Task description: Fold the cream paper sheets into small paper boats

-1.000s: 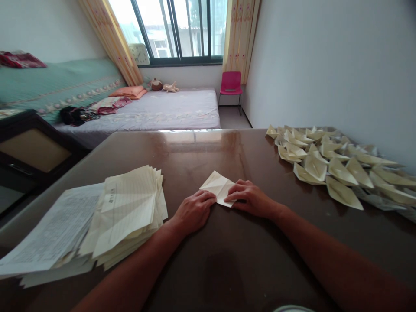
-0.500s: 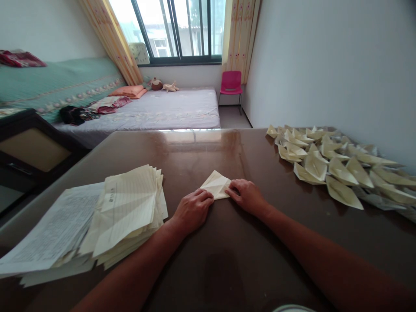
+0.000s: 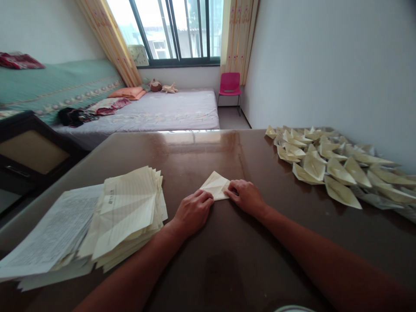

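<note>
A small folded piece of cream paper [image 3: 215, 185] lies at the middle of the brown table, with creases across its top face and one corner pointing away from me. My left hand [image 3: 194, 209] grips its lower left edge, fingers curled and pressed together. At the right edge my right hand [image 3: 244, 195] pinches the paper between thumb and bent fingers. The fingertips hide parts of both edges, and the paper's underside cannot be seen.
A stack of cream lined sheets [image 3: 130, 208] and printed white pages [image 3: 55, 234] lies left of my forearm. Several folded paper boats [image 3: 341, 171] crowd the right side of the glossy table [image 3: 195, 151]. A round rim [image 3: 294, 309] shows at the near edge.
The view has shifted very slightly. Both hands keep their hold on the folded paper, with no clear change in its shape.
</note>
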`<move>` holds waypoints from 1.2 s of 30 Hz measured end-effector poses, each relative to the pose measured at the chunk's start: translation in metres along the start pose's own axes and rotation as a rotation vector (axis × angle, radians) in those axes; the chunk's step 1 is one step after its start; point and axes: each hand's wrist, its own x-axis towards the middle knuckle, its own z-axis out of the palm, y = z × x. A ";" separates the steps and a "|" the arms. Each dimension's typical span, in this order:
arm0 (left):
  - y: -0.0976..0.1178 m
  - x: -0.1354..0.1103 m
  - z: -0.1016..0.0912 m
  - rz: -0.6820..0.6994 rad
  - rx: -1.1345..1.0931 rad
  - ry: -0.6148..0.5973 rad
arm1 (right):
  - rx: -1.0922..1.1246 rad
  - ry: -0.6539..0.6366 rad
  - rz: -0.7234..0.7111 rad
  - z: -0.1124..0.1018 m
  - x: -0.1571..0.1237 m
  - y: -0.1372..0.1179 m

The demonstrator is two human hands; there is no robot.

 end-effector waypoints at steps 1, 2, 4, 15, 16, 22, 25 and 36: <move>0.000 0.000 0.000 -0.001 0.001 -0.007 | 0.001 0.003 0.002 0.000 0.000 0.000; 0.000 0.000 0.000 -0.003 0.003 -0.015 | 0.002 0.004 0.004 0.000 0.000 0.000; 0.001 0.000 0.000 -0.019 0.017 -0.032 | 0.006 0.004 0.008 0.000 0.000 0.000; 0.008 0.001 -0.002 0.001 0.163 -0.120 | 0.000 -0.012 0.039 -0.004 0.001 -0.003; 0.008 0.001 -0.002 -0.002 0.169 -0.122 | -0.002 -0.014 0.037 -0.004 0.001 -0.003; 0.010 0.001 -0.003 -0.008 0.188 -0.121 | 0.005 -0.027 0.041 -0.005 0.001 -0.003; 0.012 0.002 -0.002 0.025 0.180 -0.114 | 0.020 -0.023 0.066 -0.004 0.001 -0.002; 0.015 0.005 0.000 -0.004 0.177 -0.109 | -0.047 0.030 -0.067 -0.006 -0.004 -0.005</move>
